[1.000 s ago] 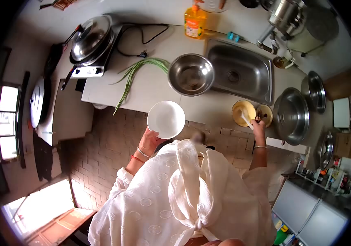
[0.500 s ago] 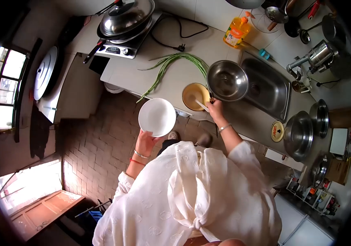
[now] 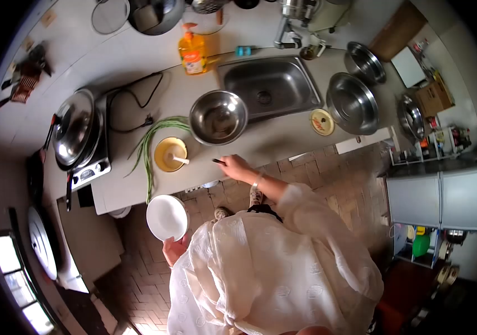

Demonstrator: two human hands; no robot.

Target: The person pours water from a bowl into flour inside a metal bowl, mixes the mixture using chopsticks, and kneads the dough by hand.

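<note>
My left hand (image 3: 175,250) grips the rim of a white bowl (image 3: 167,218), held tilted in front of the counter with its inside showing. My right hand (image 3: 237,169) is closed around a thin dark stick-like thing (image 3: 219,162), whose kind I cannot make out, near the counter's front edge. To its left stands a yellow bowl (image 3: 163,151) with a white spoon (image 3: 180,160) resting in it. Long green beans (image 3: 148,142) lie beside and behind that bowl. A steel basin (image 3: 218,137) sits just beyond my right hand.
A sink (image 3: 297,84) is set in the counter (image 3: 121,187). Behind stands an orange soap bottle (image 3: 193,53). On the left, a lidded wok (image 3: 74,128) rests on a cooktop (image 3: 90,174). Steel bowls (image 3: 353,106) and a round yellow lid (image 3: 322,121) are at the right.
My view has turned toward the right. My right hand has moved away from the yellow bowl and the spoon stays in it. The white bowl remains in my left hand.
</note>
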